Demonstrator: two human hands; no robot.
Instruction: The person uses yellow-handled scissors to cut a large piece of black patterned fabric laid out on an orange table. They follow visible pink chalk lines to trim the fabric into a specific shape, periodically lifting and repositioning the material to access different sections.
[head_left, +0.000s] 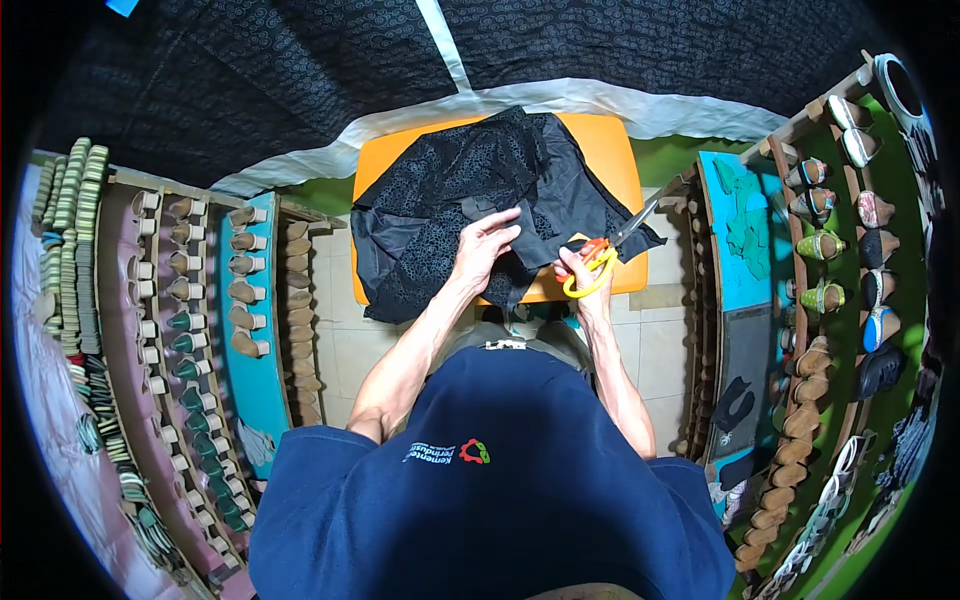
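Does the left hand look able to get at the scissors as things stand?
Probably yes: the left hand is close by, and only black cloth shows between it and the scissors, though the right hand grips them.

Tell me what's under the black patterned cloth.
Under the black patterned cloth is an orange tabletop, showing past some of the cloth's edges. The middle is covered, so anything else beneath the cloth there cannot be seen.

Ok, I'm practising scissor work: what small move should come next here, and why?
I'd probably swing the scissors toward the black fabric beside the left hand: the right hand grips their handles, but the blades point away from the left hand.
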